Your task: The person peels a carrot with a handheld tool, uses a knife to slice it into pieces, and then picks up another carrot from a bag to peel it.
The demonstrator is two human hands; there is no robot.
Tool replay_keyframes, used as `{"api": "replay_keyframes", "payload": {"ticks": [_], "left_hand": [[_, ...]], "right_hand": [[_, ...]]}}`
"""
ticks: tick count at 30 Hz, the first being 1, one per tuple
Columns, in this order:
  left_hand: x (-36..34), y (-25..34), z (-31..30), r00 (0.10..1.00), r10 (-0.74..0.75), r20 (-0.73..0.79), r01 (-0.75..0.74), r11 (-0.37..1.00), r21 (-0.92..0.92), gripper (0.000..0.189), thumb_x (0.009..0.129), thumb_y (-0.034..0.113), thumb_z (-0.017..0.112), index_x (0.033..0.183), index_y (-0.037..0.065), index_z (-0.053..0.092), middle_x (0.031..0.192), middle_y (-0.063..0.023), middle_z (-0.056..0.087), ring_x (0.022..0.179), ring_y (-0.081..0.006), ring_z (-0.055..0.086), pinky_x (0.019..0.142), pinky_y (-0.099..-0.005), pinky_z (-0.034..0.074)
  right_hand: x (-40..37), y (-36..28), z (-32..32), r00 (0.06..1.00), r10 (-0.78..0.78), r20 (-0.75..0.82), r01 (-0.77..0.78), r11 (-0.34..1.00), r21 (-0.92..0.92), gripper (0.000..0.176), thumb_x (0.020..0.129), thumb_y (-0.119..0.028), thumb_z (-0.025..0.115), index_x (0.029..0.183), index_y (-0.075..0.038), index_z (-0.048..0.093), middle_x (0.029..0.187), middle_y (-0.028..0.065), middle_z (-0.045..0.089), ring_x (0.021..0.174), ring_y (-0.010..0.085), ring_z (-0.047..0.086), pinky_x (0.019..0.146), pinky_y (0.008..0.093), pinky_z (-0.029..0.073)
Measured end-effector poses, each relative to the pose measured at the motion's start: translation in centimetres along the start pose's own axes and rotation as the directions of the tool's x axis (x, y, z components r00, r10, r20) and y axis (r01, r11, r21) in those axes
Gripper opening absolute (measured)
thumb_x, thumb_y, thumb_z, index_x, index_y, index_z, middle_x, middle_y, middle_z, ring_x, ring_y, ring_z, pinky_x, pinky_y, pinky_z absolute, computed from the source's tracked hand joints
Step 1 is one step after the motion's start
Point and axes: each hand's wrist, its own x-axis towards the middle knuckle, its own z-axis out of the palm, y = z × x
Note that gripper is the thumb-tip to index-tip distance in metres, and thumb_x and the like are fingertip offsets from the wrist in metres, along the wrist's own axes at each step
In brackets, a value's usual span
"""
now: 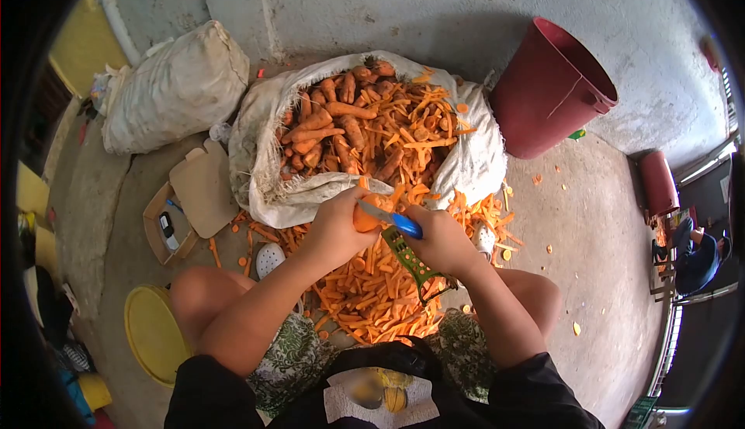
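My left hand is closed around a peeled orange carrot. In my right hand is a knife with a blue handle, its blade against the carrot. A green plastic piece with holes shows just below the right hand, above the pile; I cannot tell whether that hand also grips it. Cut carrot sticks lie heaped between my legs. Ahead, an opened white sack holds whole carrots and more cut strips.
A full white sack leans at the back left near an open cardboard box. To the right of the carrots stands a tall dark red bin. A yellow lid is by my left knee. Another person sits far right.
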Motion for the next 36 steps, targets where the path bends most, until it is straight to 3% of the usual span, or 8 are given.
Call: {"api": "replay_keyframes", "payload": {"ticks": [17, 19, 23, 25, 27, 31, 34, 36], "left_hand": [[-0.7, -0.5, -0.4, 0.933, 0.332, -0.139, -0.302, 0.932, 0.198, 0.038, 0.061, 0.008, 0.071, 0.094, 0.003, 0.052, 0.088, -0.0129, 0.057, 0.081, -0.0296, 0.059, 0.068, -0.0347, 0.047], [-1.4, 0.2, -0.8, 0.966, 0.257, -0.008, -0.257, 0.965, -0.052, 0.037, 0.061, 0.008, 0.071, 0.093, 0.006, 0.054, 0.087, -0.0104, 0.057, 0.080, -0.0273, 0.059, 0.069, -0.0346, 0.047], [-3.4, 4.0, -0.5, 0.738, 0.668, 0.099, -0.645, 0.741, -0.186, 0.038, 0.057, 0.011, 0.072, 0.091, 0.012, 0.054, 0.088, -0.0045, 0.058, 0.079, -0.0239, 0.057, 0.069, -0.0353, 0.045], [-3.2, 2.6, -0.2, 0.749, 0.662, 0.031, -0.655, 0.746, -0.121, 0.040, 0.057, 0.011, 0.073, 0.093, 0.012, 0.054, 0.088, -0.0039, 0.058, 0.081, -0.0265, 0.055, 0.070, -0.0359, 0.044], [-2.7, 2.0, 0.1, 0.741, 0.670, 0.050, -0.667, 0.742, -0.064, 0.044, 0.057, 0.012, 0.073, 0.096, 0.015, 0.053, 0.095, -0.0028, 0.055, 0.087, -0.0275, 0.050, 0.072, -0.0360, 0.044], [-2.2, 1.1, 1.7, 0.794, 0.600, 0.093, -0.607, 0.780, 0.152, 0.049, 0.056, 0.016, 0.074, 0.100, 0.017, 0.052, 0.111, -0.0023, 0.042, 0.096, -0.0282, 0.043, 0.079, -0.0417, 0.040], [-2.0, 0.6, 2.0, 0.821, 0.564, 0.091, -0.571, 0.803, 0.171, 0.049, 0.058, 0.018, 0.074, 0.101, 0.015, 0.051, 0.107, -0.0051, 0.044, 0.098, -0.0282, 0.045, 0.081, -0.0413, 0.039], [-2.0, 0.6, 1.8, 0.872, 0.489, 0.032, -0.483, 0.847, 0.221, 0.048, 0.061, 0.017, 0.073, 0.103, 0.012, 0.051, 0.106, -0.0080, 0.046, 0.096, -0.0278, 0.048, 0.079, -0.0396, 0.041]], "right_hand": [[1.3, 1.2, 2.6, 0.996, 0.011, -0.086, 0.000, 0.992, 0.126, 0.016, 0.070, -0.010, 0.054, 0.084, -0.003, 0.053, 0.065, 0.0193, 0.056, 0.065, 0.0375, 0.056, 0.058, 0.0428, 0.042], [1.8, 2.9, 3.5, 0.993, 0.053, -0.102, -0.027, 0.970, 0.241, 0.017, 0.070, -0.010, 0.054, 0.086, -0.003, 0.057, 0.069, 0.0197, 0.058, 0.066, 0.0348, 0.057, 0.060, 0.0402, 0.044], [4.8, 9.6, 4.6, 0.966, 0.236, -0.102, -0.219, 0.963, 0.160, 0.020, 0.075, -0.016, 0.053, 0.082, 0.001, 0.061, 0.067, 0.0129, 0.058, 0.058, 0.0192, 0.052, 0.057, 0.0331, 0.042], [5.3, 8.8, 6.5, 0.893, 0.438, 0.105, -0.450, 0.881, 0.149, 0.030, 0.076, -0.027, 0.056, 0.077, 0.003, 0.059, 0.071, 0.0192, 0.059, 0.068, 0.0300, 0.059, 0.063, 0.0380, 0.044], [4.0, 7.9, 8.0, 0.931, 0.289, 0.224, -0.355, 0.860, 0.366, 0.034, 0.074, -0.030, 0.058, 0.081, 0.003, 0.059, 0.074, 0.0195, 0.060, 0.071, 0.0259, 0.060, 0.064, 0.0351, 0.044], [3.4, 7.2, 13.3, 0.908, -0.376, -0.184, 0.352, 0.446, 0.823, 0.031, 0.075, -0.023, 0.061, 0.100, -0.004, 0.055, 0.090, 0.0063, 0.060, 0.078, 0.0196, 0.059, 0.069, 0.0314, 0.048], [3.2, 4.0, 11.2, 0.969, -0.246, -0.013, 0.034, 0.083, 0.996, 0.027, 0.081, -0.017, 0.055, 0.105, -0.004, 0.051, 0.094, 0.0053, 0.058, 0.081, 0.0175, 0.059, 0.071, 0.0279, 0.048], [3.4, 3.7, 8.6, 0.989, -0.032, 0.146, -0.142, 0.092, 0.986, 0.025, 0.083, -0.015, 0.052, 0.103, -0.002, 0.051, 0.093, 0.0069, 0.057, 0.079, 0.0161, 0.058, 0.071, 0.0270, 0.048]]}}
